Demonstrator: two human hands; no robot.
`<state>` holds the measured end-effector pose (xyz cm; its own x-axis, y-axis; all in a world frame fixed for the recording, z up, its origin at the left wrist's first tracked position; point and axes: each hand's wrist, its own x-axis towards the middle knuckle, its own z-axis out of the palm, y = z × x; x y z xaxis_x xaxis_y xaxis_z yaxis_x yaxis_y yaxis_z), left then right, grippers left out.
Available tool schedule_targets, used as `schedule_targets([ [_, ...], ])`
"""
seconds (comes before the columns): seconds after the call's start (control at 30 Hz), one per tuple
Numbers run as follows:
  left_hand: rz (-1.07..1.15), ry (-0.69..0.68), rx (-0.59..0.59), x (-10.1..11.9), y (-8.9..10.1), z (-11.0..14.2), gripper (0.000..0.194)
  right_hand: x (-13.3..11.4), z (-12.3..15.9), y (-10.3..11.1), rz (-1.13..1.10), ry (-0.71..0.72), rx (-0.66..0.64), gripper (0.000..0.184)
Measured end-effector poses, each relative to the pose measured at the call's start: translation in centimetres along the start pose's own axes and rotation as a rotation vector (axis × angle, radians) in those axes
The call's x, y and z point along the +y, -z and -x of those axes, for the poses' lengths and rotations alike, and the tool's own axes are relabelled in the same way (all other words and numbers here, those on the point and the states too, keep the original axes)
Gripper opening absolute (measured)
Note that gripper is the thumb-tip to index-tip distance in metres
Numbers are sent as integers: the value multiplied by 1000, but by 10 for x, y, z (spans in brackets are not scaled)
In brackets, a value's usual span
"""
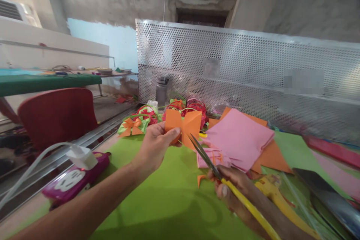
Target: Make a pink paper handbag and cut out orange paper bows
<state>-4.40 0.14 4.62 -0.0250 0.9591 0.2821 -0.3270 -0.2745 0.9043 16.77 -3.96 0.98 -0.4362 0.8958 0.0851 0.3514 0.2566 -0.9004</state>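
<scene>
My left hand (154,144) pinches an orange felt-like piece (191,122) between thumb and fingers, above the green work surface (157,191). The piece has a notched, bow-like outline. In my right hand (236,185) is a pair of scissors (206,159) with a yellow handle. Its blade tips lie at the lower right edge of the orange piece; I cannot tell whether they touch it. A small orange scrap (200,180) lies left of my right hand. Pink felt-like sheets (239,135) are stacked beyond it.
Green bags with orange bows (132,125) and a grey bottle (161,90) stand at the back, before a perforated metal panel (247,60). A purple power strip (64,187) with a white charger (82,157) lies left. A yellow glue gun (277,195) and dark phone (329,195) lie right.
</scene>
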Motion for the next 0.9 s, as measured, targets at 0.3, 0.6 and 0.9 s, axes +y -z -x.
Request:
schedule_targets([
  [0.3, -8, 57, -28, -4, -4, 4, 12, -3, 1, 0, 121, 76, 22, 63],
  [0.6, 55, 124, -17, -6, -8, 9, 13, -5, 4, 2, 198, 78, 48, 65],
  [0.9, 64, 135, -21, -5, -10, 11, 17, 2, 5, 3, 234, 62, 50, 58],
])
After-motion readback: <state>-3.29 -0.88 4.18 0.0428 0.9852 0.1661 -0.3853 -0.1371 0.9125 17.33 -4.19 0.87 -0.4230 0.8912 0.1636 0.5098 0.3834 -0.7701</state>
